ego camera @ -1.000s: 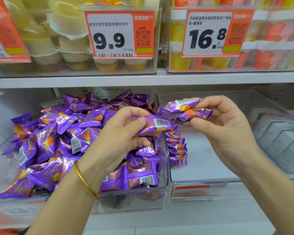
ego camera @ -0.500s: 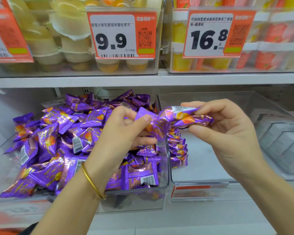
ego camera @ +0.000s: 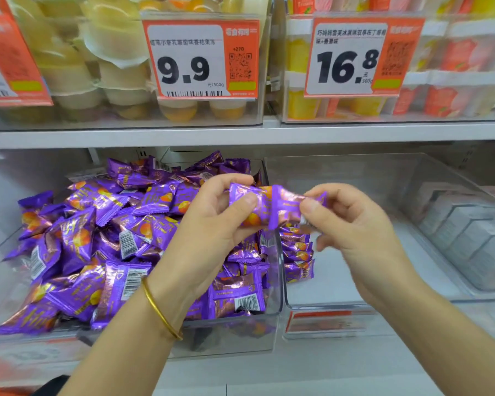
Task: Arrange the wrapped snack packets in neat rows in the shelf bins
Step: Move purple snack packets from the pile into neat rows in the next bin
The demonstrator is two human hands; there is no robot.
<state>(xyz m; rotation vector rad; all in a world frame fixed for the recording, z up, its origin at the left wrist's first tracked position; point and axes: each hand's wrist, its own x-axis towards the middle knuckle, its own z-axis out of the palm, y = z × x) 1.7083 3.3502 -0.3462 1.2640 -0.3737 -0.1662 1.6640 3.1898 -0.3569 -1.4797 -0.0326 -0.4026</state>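
A small bunch of purple snack packets [ego camera: 272, 204] is held in the air between both hands, above the wall between two clear bins. My left hand [ego camera: 212, 232] grips their left end with thumb and fingers. My right hand [ego camera: 352, 227] pinches their right end. The left clear bin [ego camera: 232, 335] is heaped with loose purple packets [ego camera: 103, 232]. In the right clear bin [ego camera: 326, 307] a short row of packets [ego camera: 297, 252] stands on edge against its left wall.
Above is a white shelf [ego camera: 240, 135] with clear boxes of jelly cups and two orange price tags, 9.9 [ego camera: 200, 57] and 16.8 [ego camera: 360, 55]. Grey-white boxed goods [ego camera: 469, 232] lie behind the right bin's far wall. The shelf's front lip runs below the bins.
The hands have come together: the packet in my left hand has joined those in my right, and both hands now hold one bunch. The bunch has dropped slightly.
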